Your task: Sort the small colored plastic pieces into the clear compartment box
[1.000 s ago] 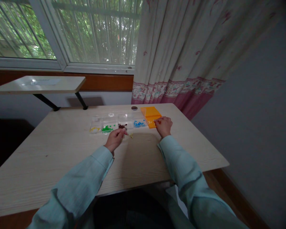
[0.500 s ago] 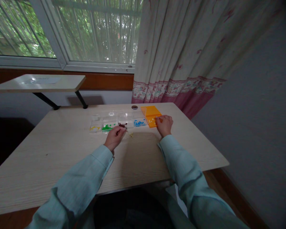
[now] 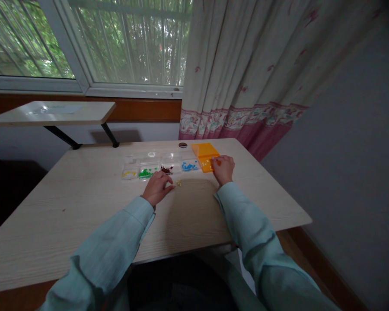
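Note:
My left hand (image 3: 157, 187) is over the table with thumb and forefinger apart. Its fingertips are just left of a small pile of pale yellow bits (image 3: 178, 183) on the wood. At the right edge of an orange box (image 3: 206, 164) with its lid raised, my right hand (image 3: 223, 168) has its fingers closed on the rim. Small pale pieces lie inside that box. To its left is a row of clear lidded boxes, holding blue pieces (image 3: 189, 166), dark brown pieces (image 3: 166, 169), green pieces (image 3: 145, 173) and yellow pieces (image 3: 129, 174).
The wooden table (image 3: 94, 216) ends at a right edge near the wall. A raised shelf (image 3: 58, 112) on black legs stands at the back left. Behind the table are a window and a flowered curtain (image 3: 233, 95). A cable hole (image 3: 183, 145) sits by the back edge.
My left thumb and forefinger have parted from a pinch, and the thumb has come down beside the pale yellow bits. My right hand stays at the orange box.

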Available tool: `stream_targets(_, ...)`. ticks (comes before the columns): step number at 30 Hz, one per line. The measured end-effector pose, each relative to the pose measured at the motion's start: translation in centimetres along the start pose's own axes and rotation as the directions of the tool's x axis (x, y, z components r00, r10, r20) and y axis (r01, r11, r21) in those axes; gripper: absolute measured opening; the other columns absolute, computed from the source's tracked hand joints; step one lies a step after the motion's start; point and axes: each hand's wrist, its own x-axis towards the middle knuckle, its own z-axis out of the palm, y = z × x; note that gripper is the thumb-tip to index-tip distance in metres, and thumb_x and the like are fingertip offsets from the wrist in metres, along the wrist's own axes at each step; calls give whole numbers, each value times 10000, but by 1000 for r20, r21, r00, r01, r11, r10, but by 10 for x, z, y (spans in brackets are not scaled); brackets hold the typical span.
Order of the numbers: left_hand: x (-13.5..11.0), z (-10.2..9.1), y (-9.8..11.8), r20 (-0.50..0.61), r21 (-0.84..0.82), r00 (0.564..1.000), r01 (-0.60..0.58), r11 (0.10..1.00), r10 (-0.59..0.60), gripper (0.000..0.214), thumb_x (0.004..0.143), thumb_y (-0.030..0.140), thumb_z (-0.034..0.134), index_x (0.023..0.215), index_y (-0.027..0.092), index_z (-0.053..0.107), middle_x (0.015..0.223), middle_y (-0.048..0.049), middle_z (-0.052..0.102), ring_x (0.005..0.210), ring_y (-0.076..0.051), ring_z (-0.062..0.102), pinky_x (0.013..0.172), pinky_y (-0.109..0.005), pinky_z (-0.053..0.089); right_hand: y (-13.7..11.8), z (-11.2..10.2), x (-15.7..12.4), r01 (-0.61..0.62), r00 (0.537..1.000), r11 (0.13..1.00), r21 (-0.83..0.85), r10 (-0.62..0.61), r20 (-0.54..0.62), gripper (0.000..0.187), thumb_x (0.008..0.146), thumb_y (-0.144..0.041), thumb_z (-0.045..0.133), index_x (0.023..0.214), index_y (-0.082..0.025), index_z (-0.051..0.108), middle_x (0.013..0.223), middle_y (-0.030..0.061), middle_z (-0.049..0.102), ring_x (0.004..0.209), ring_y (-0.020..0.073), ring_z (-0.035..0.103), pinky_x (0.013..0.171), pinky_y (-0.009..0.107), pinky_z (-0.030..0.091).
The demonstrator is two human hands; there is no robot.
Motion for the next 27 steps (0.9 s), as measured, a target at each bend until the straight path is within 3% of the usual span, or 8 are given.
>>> stream_targets(10,2,-4,6,20,128,998,-65,990,63,122,865,282,589,895,193,667,924,-84,577,917,-230,508,811,-370,408,-5,-4,-1,-6,1000,1000,17,6,-8,361,871,-389,463,849,-169,748,957,122,676,991,286,476,882,421,344)
stream_targets(17,3,-1,7,13,142,999,-32,989,30,136,877,284,568,846,171,639,889,-91,580,888,-234,507,805,-375,411,-19,-6,-6,54,998,995,89,-51,-40,349,891,-394,481,842,-169,744,934,114,677,977,271,493,885,408,360)
stream_targets(22,5,1,8,-86,6,996,39,999,-39,163,891,285,542,820,169,633,864,-86,586,883,-223,513,814,-362,409,-44,-7,-18,234,972,956,178,-235,-21,316,899,-398,512,816,-192,737,860,86,678,919,243,525,896,394,375)
stream_targets(27,8,5,6,-209,-261,963,114,959,-171,263,916,361,496,773,172,610,779,-49,575,807,-179,516,772,-316,408,-82,-12,-42,427,894,837,342,-447,-21,238,910,-386,551,893,-241,738,865,50,695,891,218,558,865,386,399)
